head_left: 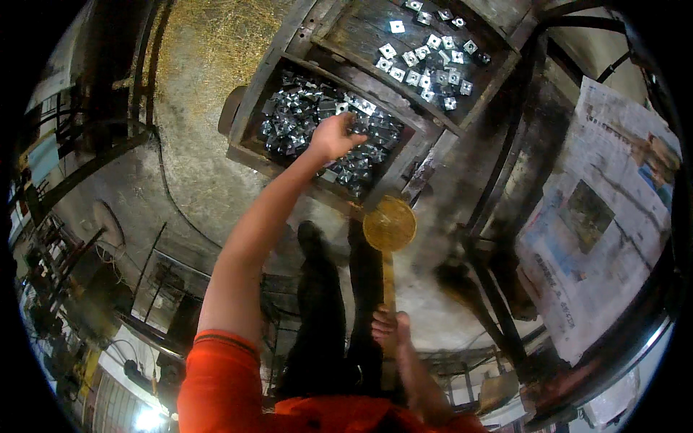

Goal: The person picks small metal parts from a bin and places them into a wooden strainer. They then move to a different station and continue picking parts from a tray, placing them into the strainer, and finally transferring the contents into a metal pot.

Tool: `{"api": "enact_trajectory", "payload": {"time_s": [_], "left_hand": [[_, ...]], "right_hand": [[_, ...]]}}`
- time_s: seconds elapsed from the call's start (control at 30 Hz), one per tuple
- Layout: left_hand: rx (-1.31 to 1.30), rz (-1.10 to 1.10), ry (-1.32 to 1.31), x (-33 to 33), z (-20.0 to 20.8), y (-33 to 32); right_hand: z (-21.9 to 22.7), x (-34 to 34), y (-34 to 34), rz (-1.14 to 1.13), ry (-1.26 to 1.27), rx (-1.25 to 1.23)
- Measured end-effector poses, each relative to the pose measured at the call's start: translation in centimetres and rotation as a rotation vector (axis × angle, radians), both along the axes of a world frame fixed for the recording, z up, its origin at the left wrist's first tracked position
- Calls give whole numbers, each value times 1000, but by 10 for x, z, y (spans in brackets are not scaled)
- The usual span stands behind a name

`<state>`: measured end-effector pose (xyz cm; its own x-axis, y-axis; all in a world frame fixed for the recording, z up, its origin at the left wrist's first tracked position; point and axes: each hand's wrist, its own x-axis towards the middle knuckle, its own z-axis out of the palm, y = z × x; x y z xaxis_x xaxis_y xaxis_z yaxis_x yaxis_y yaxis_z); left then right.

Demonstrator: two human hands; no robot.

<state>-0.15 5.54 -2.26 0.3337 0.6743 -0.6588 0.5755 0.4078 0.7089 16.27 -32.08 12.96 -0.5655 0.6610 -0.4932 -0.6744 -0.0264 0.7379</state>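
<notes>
My left hand [337, 138] reaches over a wooden compartment [250, 123] heaped with shiny metal clips [296, 105]. Its thumb and fingers are apart at the top of the pile, close to a bright clip with a hole [341, 108]; no clip shows clearly in its grasp. Lower down, my right hand [390, 327] is wrapped around the flat handle [388, 281] of a yellow tool with a round, disc-like head [390, 224]. That head is below the compartment's near corner, in front of my legs.
A wooden tray [354, 32] beyond the pile holds several scattered square metal clips [433, 61]. Newspaper [599, 216] covers a surface at right, next to dark metal frame bars [498, 166]. Golden scraps [209, 50] cover the floor at far left. A black cable [164, 180] runs across the concrete.
</notes>
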Motion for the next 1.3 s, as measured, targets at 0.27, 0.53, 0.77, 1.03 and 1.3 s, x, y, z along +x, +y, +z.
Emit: {"api": "enact_trajectory", "payload": {"time_s": [0.27,0.53,0.77,1.03,1.3], "left_hand": [[-604,718,-901,-34,34,-51],[-522,739,-867,-49,23,-57],[61,499,-121,-90,38,4],[404,48,308,-51,32,-1],[650,-594,531,2,2,-28]], "right_hand": [[-11,-5,-7,-139,42,142],[15,4,22,208,-119,-113],[-11,-2,-2,-100,28,166],[-9,-4,-2,-169,54,99],[1,8,10,-15,31,-10]]}}
